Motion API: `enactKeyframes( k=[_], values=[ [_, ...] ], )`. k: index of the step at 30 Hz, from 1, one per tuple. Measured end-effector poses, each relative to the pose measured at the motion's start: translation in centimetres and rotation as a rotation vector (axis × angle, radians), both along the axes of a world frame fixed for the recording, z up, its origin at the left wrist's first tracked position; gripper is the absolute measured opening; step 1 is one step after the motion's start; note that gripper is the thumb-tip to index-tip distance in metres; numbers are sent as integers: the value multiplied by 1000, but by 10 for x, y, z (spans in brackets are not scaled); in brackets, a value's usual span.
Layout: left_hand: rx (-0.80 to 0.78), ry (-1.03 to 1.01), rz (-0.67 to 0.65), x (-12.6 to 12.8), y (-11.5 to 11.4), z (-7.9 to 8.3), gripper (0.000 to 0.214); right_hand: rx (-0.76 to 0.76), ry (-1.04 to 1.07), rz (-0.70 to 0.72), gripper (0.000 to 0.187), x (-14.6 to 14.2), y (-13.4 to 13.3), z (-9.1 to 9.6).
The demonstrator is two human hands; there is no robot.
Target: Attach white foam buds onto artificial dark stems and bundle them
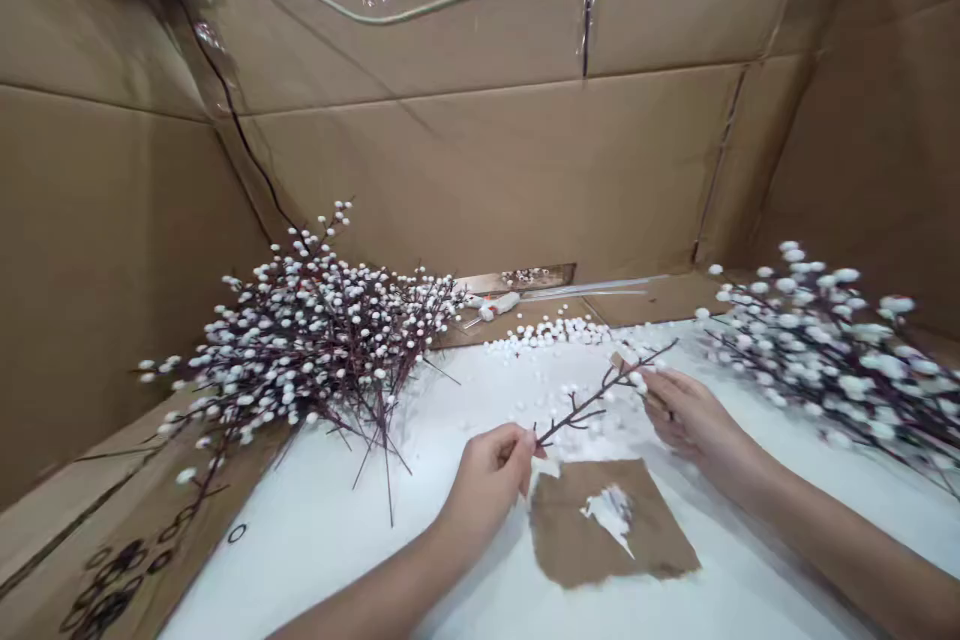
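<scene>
While the left hand [487, 485] and right hand [686, 415] held a mostly bare twig [592, 402] over the table [315, 560], fingers clamped on it, loose white buds [547, 332] lay scattered, apparently one stem done, with a left branch pile [307, 340] and right branch pile [817, 350] remaining.

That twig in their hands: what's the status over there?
Left hand and right hand holding twig at opposite ends. Loose white buds scattered beyond it. Cardboard scrap beside left hand.
</scene>
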State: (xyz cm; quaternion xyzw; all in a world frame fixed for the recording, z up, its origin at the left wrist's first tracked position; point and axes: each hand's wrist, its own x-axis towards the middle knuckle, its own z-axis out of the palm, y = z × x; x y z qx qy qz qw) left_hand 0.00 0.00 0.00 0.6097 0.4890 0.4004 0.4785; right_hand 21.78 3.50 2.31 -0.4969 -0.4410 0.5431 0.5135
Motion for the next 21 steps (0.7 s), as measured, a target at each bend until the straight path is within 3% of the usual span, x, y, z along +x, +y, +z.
enactKeyframes(
  k=[16, 21],
  values=[
    [-18, -52, -13, -3, 4, -6, 35, -60, -38, 18, 41, 2, -4, 1],
    [-21, -78, -13, -4, 4, -5, 35, -101, -252, 99, 41, 9, -6, 6]
  ],
)
